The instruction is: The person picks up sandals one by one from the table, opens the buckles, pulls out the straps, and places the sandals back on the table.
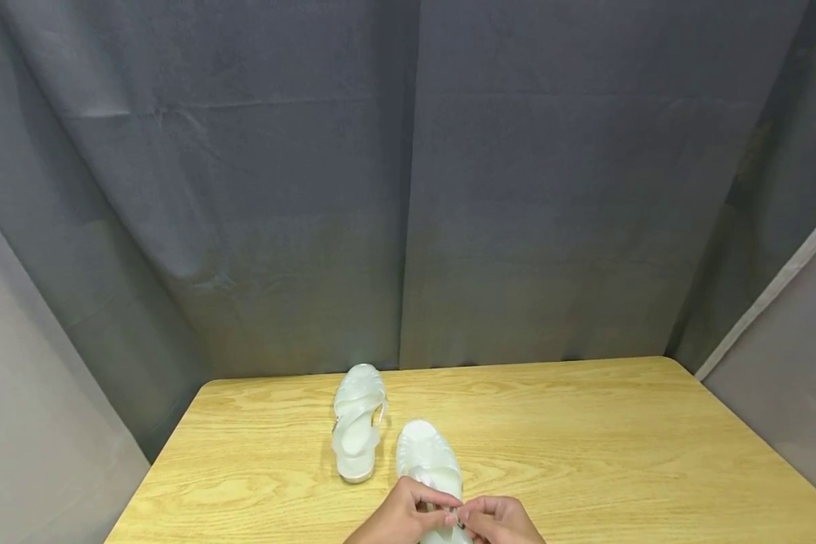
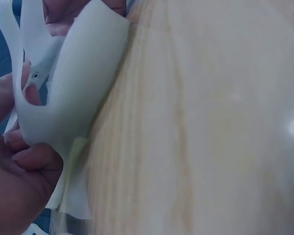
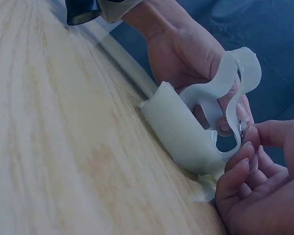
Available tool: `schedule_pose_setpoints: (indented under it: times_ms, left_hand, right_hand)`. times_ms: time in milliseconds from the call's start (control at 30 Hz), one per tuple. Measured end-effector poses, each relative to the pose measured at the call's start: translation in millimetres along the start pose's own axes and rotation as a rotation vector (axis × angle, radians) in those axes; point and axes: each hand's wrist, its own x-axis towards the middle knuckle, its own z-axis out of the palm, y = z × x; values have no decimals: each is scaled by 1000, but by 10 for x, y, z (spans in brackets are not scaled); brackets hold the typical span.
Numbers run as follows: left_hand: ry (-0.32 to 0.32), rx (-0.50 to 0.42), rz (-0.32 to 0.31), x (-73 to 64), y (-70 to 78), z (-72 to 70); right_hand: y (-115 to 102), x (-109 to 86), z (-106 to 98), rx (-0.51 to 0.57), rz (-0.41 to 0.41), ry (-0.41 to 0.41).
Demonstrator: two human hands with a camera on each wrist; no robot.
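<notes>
A white, translucent sandal (image 1: 427, 453) lies near the table's front edge, its toe pointing away from me. At its side strap, my left hand (image 1: 408, 514) and right hand (image 1: 499, 520) meet, fingertips close together. The right hand pinches the strap at a small metal buckle (image 3: 243, 128), which the fingers partly hide. From the other side, the left hand (image 3: 186, 54) holds the strap with thumb and fingers. The heel (image 3: 179, 132) is seen close up in the right wrist view. A matching sandal (image 1: 357, 438) lies farther back to the left, touched by neither hand.
The wooden table (image 1: 585, 438) extends to the right of the sandals. Grey curtains (image 1: 551, 189) hang behind it, with pale panels (image 1: 27, 393) at both sides. A dark rounded object (image 3: 82, 11) appears by the left sleeve (image 3: 118, 9).
</notes>
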Motion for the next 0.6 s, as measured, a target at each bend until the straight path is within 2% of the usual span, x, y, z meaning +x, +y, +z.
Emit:
schedule_pose_setpoints:
  times_ms: [167,333,467,600]
  left_hand:
    - [6,27,20,7,-19,-9]
    - [35,54,12,4,-9,7]
    - [98,145,-20,11,39,5]
    - [174,298,-13,11,120,-13]
  right_hand:
    - [8,17,42,18,-18,39]
    - [11,13,50,13,-50,54]
    - [1,16,27,-25,-54,86]
    - [-19,28,42,-54,-70,155]
